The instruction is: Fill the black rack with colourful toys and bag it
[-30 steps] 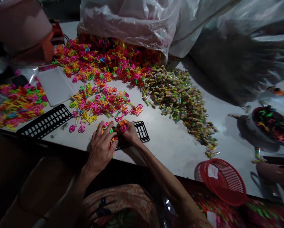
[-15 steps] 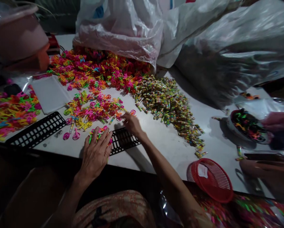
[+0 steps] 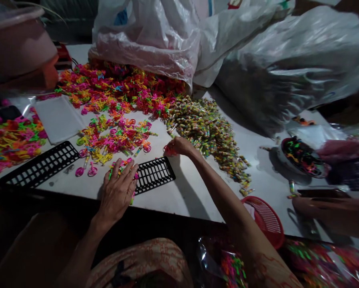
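The left hand (image 3: 118,191) is lying flat, fingers spread, pressing a small cluster of coloured plastic pieces (image 3: 123,165) onto the left end of the black slotted tray (image 3: 154,174); the flat palm appears to be pinning both pieces and tray so they are not sliding on the white surface (image 3: 197,188). The right hand (image 3: 181,145) is reaching forward past the tray's far edge, fingers pinched together on a pink ring-shaped piece (image 3: 168,150), right at the near margin of the heap of small wrapped tubes (image 3: 207,134).

A loose scatter of neon ring pieces (image 3: 115,138) is lying just beyond the tray, within easy reach of either hand; the larger pile (image 3: 116,88) is spilling from the mouth of a clear plastic sack (image 3: 146,44) farther back. A second black tray (image 3: 39,164) is lying to the left, apart from the first. A red basket (image 3: 266,220) is sitting at the near surface edge, partly behind the right forearm. A bowl of mixed pieces (image 3: 302,158) is sitting at far right, beside another person's hand (image 3: 341,150).
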A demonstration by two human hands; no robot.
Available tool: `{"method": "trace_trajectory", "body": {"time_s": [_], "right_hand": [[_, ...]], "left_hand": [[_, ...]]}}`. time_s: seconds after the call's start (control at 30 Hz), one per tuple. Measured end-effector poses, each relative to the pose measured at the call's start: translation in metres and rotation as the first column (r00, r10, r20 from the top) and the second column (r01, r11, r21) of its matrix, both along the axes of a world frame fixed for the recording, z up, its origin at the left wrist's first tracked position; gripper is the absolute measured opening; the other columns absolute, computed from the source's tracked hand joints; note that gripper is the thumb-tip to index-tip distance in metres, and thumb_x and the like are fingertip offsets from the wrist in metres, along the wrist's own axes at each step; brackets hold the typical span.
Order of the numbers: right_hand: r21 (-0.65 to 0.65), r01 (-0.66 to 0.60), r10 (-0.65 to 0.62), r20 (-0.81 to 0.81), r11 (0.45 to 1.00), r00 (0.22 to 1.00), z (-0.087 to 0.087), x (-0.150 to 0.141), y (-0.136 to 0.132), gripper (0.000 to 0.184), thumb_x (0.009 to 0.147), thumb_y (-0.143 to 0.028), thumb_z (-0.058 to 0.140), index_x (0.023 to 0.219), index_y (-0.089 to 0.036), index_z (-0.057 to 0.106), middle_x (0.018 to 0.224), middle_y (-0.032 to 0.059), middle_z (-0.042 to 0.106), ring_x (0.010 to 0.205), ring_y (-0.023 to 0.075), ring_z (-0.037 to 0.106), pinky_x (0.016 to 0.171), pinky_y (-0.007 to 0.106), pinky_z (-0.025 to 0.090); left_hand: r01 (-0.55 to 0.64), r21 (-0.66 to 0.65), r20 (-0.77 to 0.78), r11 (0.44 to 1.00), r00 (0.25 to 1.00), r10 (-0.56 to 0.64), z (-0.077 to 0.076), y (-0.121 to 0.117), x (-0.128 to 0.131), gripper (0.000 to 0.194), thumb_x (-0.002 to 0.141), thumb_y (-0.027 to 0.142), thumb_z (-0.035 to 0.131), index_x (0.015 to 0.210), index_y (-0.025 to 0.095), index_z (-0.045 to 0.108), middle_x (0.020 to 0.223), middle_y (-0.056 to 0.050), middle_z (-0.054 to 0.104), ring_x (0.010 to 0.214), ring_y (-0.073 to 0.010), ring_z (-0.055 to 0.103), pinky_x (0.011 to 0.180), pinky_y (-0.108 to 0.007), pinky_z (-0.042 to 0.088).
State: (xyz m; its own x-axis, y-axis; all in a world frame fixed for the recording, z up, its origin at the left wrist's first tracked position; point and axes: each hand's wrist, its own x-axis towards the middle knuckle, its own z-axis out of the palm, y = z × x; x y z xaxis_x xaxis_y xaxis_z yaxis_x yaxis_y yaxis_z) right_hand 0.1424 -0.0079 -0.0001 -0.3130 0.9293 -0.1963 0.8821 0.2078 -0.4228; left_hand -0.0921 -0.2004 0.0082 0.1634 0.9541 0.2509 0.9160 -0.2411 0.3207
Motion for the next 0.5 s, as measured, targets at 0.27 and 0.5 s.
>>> {"method": "trace_trajectory", "body": {"time_s": [0.27,0.5], "right_hand": [[-0.051,-0.058,0.070,0.292,0.997,0.954,0.006,0.008,-0.013,0.028,0.077,-0.017,0.059,0.099,-0.019,0.075,0.091,0.0064,0.071,0.079,0.0153,0.061,0.057,0.021,0.033],[0.071,-0.128,0.091,0.386,0.989,0.918,0.001,0.013,-0.019,0.026,0.086,-0.023,0.048,0.093,-0.015,0.072,0.112,0.0133,0.061,0.085,0.0197,0.062,0.063,0.026,0.036]], "left_hand": [[0.004,-0.004,-0.033,1.000,0.999,-0.004,-0.002,0.000,-0.001,0.045,0.095,0.032,0.034,0.136,0.021,0.050,0.144,-0.007,0.047,0.141,-0.0310,0.027,0.103,-0.050,0.032],[0.016,0.021,-0.011,1.000,1.000,-0.015,-0.004,0.000,-0.003,0.045,0.095,0.032,0.034,0.137,0.022,0.049,0.142,-0.008,0.049,0.142,-0.0312,0.025,0.103,-0.051,0.033]]}}
